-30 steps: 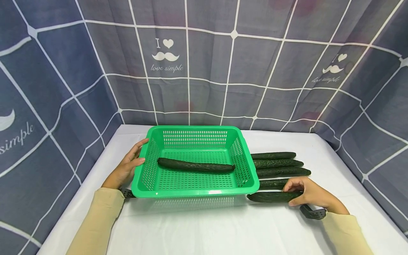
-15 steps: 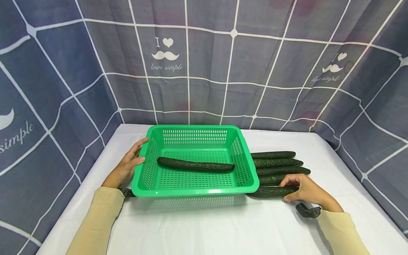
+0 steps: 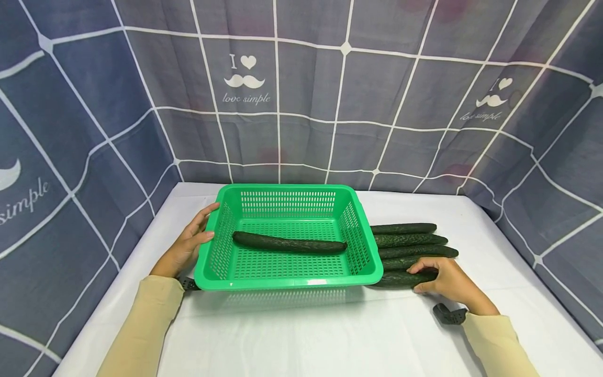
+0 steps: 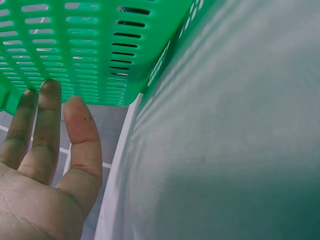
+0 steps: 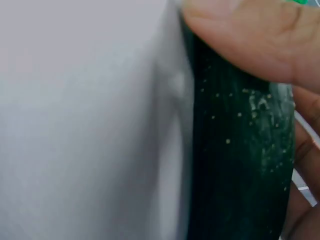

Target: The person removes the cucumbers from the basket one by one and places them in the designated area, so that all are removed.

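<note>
A green plastic basket [image 3: 287, 284] with slotted walls stands on the white table, one dark green cucumber [image 3: 289, 244] lying across its floor. My left hand [image 3: 186, 246] rests against the basket's left side, and the left wrist view shows its fingers [image 4: 82, 130] nearly straight beside the slotted wall. To the right of the basket, my right hand [image 3: 447, 280] grips the nearest cucumber [image 3: 398, 279] around its right end. Seen from the right wrist, the thumb lies on one side of this cucumber [image 5: 240, 165] and the fingers on the other. The basket's rim hides its left end.
Several more cucumbers [image 3: 416, 252] lie side by side behind the held one, their left ends hidden by the basket. A grey checked curtain [image 3: 306, 136] encloses the table [image 3: 282, 335] at the back and both sides.
My right hand has moved left and slightly away from me with the nearest cucumber, which now lies closer to the row and further behind the basket's rim. The left hand stays put.
</note>
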`<act>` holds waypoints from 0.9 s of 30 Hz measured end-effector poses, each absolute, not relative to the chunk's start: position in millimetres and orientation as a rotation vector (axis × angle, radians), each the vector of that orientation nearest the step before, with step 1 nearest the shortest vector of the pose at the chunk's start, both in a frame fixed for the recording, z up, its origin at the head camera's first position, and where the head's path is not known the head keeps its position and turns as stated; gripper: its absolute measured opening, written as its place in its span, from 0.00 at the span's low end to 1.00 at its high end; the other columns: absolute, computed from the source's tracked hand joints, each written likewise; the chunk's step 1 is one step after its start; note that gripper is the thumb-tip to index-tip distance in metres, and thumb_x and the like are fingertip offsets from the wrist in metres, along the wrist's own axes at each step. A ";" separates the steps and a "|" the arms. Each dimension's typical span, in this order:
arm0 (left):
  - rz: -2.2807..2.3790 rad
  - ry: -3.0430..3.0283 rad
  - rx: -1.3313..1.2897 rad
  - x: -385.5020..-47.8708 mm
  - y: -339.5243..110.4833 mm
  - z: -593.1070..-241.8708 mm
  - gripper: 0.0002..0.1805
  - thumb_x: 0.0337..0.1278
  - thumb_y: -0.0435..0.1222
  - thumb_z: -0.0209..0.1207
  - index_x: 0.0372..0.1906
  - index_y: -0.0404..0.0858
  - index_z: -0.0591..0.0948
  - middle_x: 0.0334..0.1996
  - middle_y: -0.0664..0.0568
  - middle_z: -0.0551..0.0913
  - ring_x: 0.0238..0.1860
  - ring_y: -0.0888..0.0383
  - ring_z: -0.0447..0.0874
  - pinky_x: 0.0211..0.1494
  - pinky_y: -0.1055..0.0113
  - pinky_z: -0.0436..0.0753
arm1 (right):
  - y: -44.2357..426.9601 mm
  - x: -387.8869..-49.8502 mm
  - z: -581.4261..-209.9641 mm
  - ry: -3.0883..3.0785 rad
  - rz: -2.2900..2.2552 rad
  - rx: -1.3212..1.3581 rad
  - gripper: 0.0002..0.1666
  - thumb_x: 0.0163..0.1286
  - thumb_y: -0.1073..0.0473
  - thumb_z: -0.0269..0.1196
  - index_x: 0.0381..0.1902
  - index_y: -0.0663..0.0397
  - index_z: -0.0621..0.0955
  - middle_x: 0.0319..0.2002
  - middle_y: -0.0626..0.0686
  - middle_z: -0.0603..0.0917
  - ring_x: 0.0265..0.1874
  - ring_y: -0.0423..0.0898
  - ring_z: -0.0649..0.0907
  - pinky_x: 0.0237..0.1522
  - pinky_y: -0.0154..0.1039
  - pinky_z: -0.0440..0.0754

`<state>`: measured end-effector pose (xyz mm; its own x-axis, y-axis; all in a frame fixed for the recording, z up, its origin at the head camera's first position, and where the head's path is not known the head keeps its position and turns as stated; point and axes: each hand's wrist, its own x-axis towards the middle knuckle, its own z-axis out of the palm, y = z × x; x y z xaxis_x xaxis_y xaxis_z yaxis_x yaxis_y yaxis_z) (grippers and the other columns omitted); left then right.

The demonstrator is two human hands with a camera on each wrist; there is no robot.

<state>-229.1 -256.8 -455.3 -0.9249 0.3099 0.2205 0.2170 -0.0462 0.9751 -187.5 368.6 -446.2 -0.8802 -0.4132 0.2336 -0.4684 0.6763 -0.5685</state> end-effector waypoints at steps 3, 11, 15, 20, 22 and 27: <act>2.146 2.129 0.594 -228.9 -256.9 -455.9 0.40 0.71 0.32 0.54 0.85 0.52 0.62 0.88 0.38 0.29 0.85 0.35 0.17 0.76 0.24 0.24 | 368.6 -186.6 -447.9 -2.769 0.946 0.740 0.23 0.41 0.65 0.88 0.36 0.43 0.92 0.39 0.42 0.93 0.44 0.29 0.85 0.48 0.24 0.77; 2.161 2.083 0.602 -229.1 -256.2 -456.2 0.39 0.73 0.32 0.54 0.85 0.54 0.62 0.88 0.39 0.36 0.86 0.39 0.22 0.83 0.40 0.42 | 368.5 -184.8 -449.1 -2.738 0.884 0.751 0.23 0.41 0.63 0.88 0.36 0.41 0.92 0.39 0.41 0.94 0.48 0.30 0.85 0.53 0.19 0.71; 2.157 2.078 0.598 -228.9 -256.7 -455.8 0.39 0.74 0.33 0.54 0.86 0.55 0.62 0.88 0.40 0.38 0.86 0.40 0.24 0.80 0.52 0.52 | 366.1 -183.3 -447.5 -2.733 0.820 0.736 0.23 0.40 0.63 0.88 0.37 0.42 0.93 0.39 0.41 0.94 0.46 0.32 0.87 0.52 0.25 0.77; 2.165 2.087 0.606 -229.2 -256.8 -455.4 0.39 0.73 0.32 0.54 0.85 0.55 0.63 0.88 0.40 0.35 0.86 0.39 0.21 0.80 0.32 0.35 | 362.9 -182.9 -447.1 -2.683 0.720 0.753 0.25 0.38 0.64 0.89 0.37 0.45 0.94 0.39 0.40 0.92 0.43 0.34 0.84 0.46 0.35 0.83; 2.166 2.084 0.601 -229.6 -256.6 -455.3 0.39 0.73 0.32 0.54 0.85 0.55 0.63 0.88 0.39 0.37 0.86 0.39 0.22 0.79 0.30 0.36 | 362.8 -183.6 -448.3 -2.652 0.721 0.776 0.25 0.37 0.65 0.89 0.37 0.46 0.94 0.39 0.41 0.91 0.41 0.34 0.83 0.46 0.32 0.82; 2.162 2.095 0.594 -229.2 -255.8 -454.8 0.39 0.72 0.33 0.55 0.85 0.54 0.63 0.88 0.39 0.34 0.86 0.38 0.20 0.79 0.28 0.30 | 363.4 -186.3 -451.6 -2.599 0.751 0.826 0.27 0.36 0.70 0.89 0.37 0.48 0.94 0.41 0.44 0.89 0.42 0.34 0.82 0.47 0.22 0.76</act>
<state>-229.2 -255.8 -454.8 -0.9223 0.3159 0.2226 0.2126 -0.0662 0.9749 -186.3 363.4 -451.6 -0.7849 -0.4422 0.4341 -0.6055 0.6961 -0.3858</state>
